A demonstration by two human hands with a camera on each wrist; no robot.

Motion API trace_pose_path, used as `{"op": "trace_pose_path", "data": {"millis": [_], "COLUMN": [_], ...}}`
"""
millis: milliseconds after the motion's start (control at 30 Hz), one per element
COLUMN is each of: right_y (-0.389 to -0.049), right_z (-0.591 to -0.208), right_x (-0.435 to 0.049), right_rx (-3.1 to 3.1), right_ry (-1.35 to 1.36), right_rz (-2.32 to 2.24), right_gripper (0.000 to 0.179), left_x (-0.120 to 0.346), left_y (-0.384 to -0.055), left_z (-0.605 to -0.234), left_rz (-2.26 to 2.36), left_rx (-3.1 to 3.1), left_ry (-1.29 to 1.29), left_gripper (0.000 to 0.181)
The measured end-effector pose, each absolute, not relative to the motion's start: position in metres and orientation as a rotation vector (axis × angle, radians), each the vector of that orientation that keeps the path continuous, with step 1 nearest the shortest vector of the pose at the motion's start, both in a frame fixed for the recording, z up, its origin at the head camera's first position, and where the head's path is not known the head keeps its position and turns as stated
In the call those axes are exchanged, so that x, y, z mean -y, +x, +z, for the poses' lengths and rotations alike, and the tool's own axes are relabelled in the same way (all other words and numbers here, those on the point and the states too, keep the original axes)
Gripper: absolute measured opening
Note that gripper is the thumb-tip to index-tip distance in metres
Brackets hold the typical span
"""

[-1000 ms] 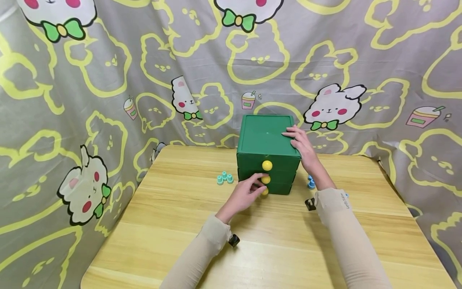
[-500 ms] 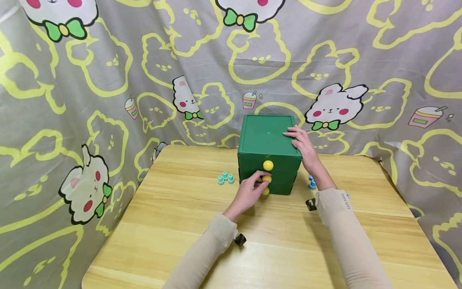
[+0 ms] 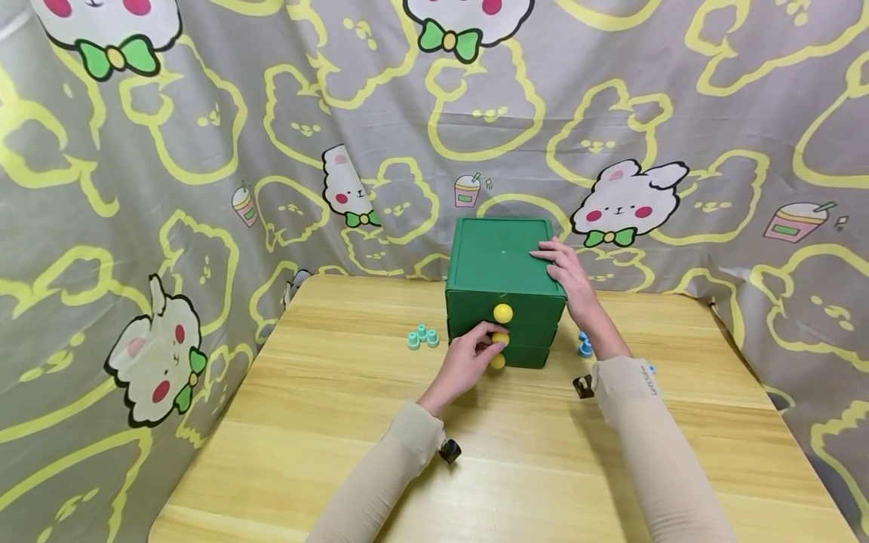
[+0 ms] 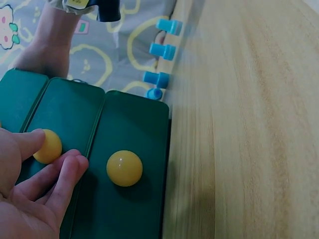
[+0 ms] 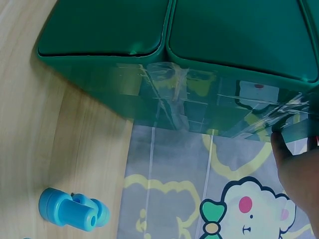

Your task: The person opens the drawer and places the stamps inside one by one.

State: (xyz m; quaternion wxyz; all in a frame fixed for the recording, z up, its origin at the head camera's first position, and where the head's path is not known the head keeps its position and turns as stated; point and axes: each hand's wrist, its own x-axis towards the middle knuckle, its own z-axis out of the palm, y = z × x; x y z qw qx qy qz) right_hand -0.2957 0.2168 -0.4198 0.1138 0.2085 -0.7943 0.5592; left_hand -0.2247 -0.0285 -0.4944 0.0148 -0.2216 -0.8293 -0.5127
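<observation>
A green drawer cabinet (image 3: 502,256) with three drawers stands upright on the table, its drawer fronts level with each other. Each drawer has a round yellow knob; the top knob (image 3: 503,313) and the bottom knob (image 4: 124,168) are untouched. My left hand (image 3: 467,362) pinches the middle knob (image 4: 50,147) between thumb and fingers. At the cabinet's right side, my right hand (image 3: 573,283) rests over the top edge with its fingers stretched across the lid. In the right wrist view, part of that hand (image 5: 301,174) shows against the clear-taped side wall.
Left of the cabinet stand several teal peg-like pieces (image 3: 422,338). Several blue pieces (image 5: 75,211) lie on its right, partly hidden by the right forearm in the head view. A patterned curtain (image 3: 380,113) hangs close behind the wooden table (image 3: 326,422).
My left hand has moved slightly right, and its looser fingers have closed onto the middle knob. The right hand and the cabinet have stayed in place.
</observation>
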Motion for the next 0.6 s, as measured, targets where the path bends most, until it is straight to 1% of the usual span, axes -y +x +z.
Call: {"op": "trace_pose_path", "data": {"millis": [600], "right_y": [-0.2970], "right_z": [-0.4195], "right_x": [-0.2161], "right_rx": [2.323], "right_ry": [0.599], "right_rz": [1.659], "right_gripper": [0.044], "left_x": [0.0300], "left_y": [-0.2210], "left_z": [-0.4950], "left_rz": [-1.601], "left_rx": [2.576], "left_ry": [-0.701], "left_gripper": [0.021]}}
